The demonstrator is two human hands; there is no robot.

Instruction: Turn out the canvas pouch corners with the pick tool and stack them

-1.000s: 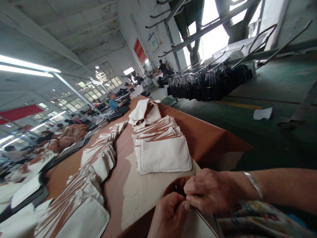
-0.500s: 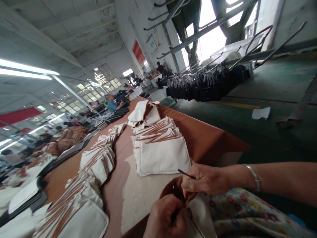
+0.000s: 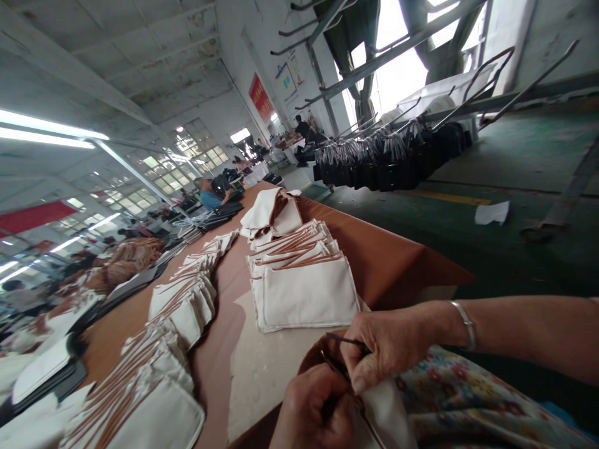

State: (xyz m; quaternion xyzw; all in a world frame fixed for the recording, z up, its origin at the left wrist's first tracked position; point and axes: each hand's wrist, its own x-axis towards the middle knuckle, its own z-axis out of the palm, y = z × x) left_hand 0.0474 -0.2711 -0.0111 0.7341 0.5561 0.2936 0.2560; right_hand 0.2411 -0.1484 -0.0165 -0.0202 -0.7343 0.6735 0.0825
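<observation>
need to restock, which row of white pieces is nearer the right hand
The shorter row, on the right: its front piece lies just beyond the right hand, while the long row sits farther left.

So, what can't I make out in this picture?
All in the head view:
White-and-brown soft piece: partly covered by the left hand and right hand; lower end cut off by the bottom edge.
Slim dark strip-like object: one end hidden in the right hand; unclear what it is.
Red rectangular banner on the white wall: lettering too small and blurred.
</observation>
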